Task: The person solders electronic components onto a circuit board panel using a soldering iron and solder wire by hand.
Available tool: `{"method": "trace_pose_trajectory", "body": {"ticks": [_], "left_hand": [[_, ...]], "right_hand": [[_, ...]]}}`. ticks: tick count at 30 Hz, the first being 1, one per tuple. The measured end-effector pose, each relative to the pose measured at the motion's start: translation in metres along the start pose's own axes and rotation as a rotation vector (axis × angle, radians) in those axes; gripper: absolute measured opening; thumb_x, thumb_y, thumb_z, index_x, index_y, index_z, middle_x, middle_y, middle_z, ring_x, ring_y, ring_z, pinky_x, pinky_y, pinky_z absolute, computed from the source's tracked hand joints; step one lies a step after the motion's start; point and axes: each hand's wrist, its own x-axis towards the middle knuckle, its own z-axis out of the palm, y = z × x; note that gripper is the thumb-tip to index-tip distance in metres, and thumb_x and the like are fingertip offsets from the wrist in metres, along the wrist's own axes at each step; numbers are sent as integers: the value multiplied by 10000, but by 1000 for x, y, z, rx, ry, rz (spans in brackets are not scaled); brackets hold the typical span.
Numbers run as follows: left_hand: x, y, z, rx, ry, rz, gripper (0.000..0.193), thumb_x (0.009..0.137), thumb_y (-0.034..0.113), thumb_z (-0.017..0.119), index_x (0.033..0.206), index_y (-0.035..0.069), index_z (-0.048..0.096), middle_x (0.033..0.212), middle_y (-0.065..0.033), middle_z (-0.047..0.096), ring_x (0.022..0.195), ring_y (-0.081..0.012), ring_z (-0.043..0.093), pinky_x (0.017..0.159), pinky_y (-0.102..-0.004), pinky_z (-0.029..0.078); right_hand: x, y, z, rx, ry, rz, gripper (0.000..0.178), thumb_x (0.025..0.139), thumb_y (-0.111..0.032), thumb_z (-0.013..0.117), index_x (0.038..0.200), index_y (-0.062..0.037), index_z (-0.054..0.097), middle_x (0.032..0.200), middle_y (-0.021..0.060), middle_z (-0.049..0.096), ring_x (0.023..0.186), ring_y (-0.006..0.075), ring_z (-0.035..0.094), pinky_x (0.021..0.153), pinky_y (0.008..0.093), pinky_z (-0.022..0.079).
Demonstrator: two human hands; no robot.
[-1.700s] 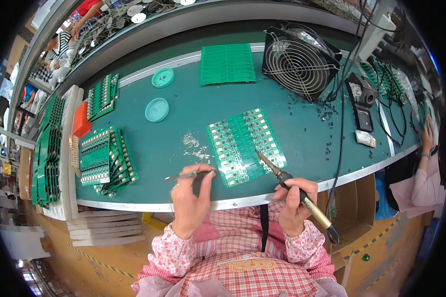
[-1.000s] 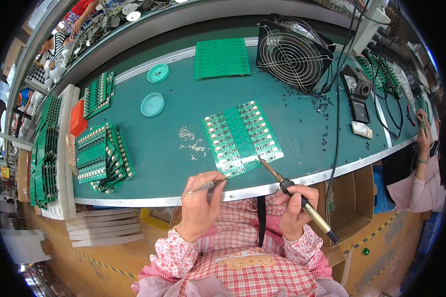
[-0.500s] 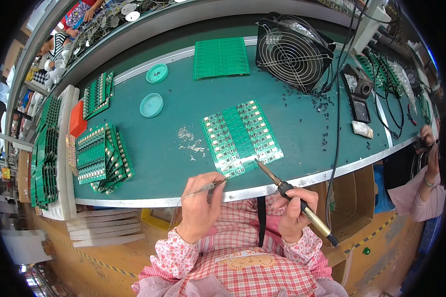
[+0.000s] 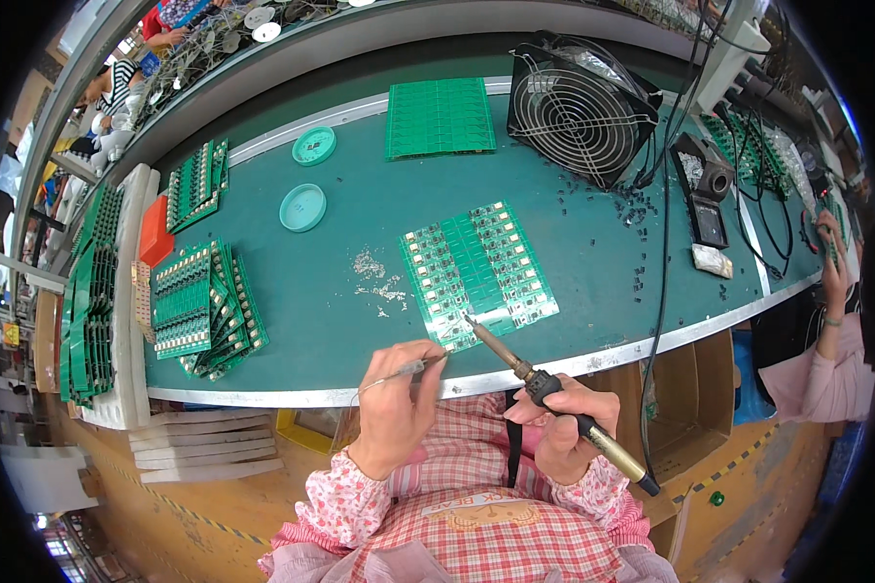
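Observation:
In front of me a green circuit board panel (image 4: 476, 262), with rows of small parts down both sides, lies flat on the bench. My right hand (image 4: 569, 418) is closed round a soldering iron (image 4: 515, 364), its tip over the panel's lower left part. At the panel's near left edge, my left hand (image 4: 396, 398) pinches a thin wire with a short grey sleeve (image 4: 413, 367) round it. The wire's front end reaches the board's near corner, and its tail curves back over the hand. Whether wire and iron touch the parts is too small to tell.
Populated boards (image 4: 204, 306) are stacked at left beside a white foam rack (image 4: 126, 311) and a red block (image 4: 156, 231). Two round dishes (image 4: 303, 207), bare panels (image 4: 439, 117), a fan (image 4: 583, 117) and an iron stand (image 4: 702, 194) stand farther back. Another person's hand (image 4: 831, 253) shows at right.
The soldering iron has moved left across the panel, its tip going from the lower middle to the left part row. My left hand has barely moved. The other person's hand has shifted.

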Motion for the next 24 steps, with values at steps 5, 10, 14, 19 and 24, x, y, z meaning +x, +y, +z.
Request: {"method": "trace_pose_trajectory", "body": {"ticks": [5,10,14,19,24], "left_hand": [[0,-1,0,-8,5,-1,194,843,-48,687,1022,6,632,974,-129,686,866,-288,651,755,-355,511],[0,-1,1,-1,-3,-1,201,842,-51,686,1026,7,630,973,-128,686,866,-286,651,757,-354,510],[0,-1,0,-9,3,-4,198,845,-50,684,1026,8,631,976,-128,687,868,-288,651,760,-358,509],[-1,0,0,-5,0,-15,189,849,-41,684,1023,12,634,978,-124,689,873,-292,651,774,-363,509],[0,0,0,-7,1,-11,192,847,-41,687,1025,11,635,976,-121,690,876,-289,650,770,-359,511]], "right_hand": [[-1,-1,0,-3,-16,11,240,1004,-253,593,1111,-43,546,737,101,728,617,211,699,598,331,541],[2,1,0,-5,-28,13,237,1002,-248,595,1110,-43,545,734,100,727,616,210,699,601,332,543],[1,1,-1,-40,-24,-4,228,1006,-249,584,1101,-45,548,702,86,715,583,193,679,571,322,522],[-14,5,-7,-73,5,82,163,994,-195,583,1059,-46,568,625,45,669,542,168,648,545,310,498],[-18,4,-9,-198,-64,208,90,948,-120,612,1005,-53,596,606,29,653,554,170,654,559,308,508]]}}
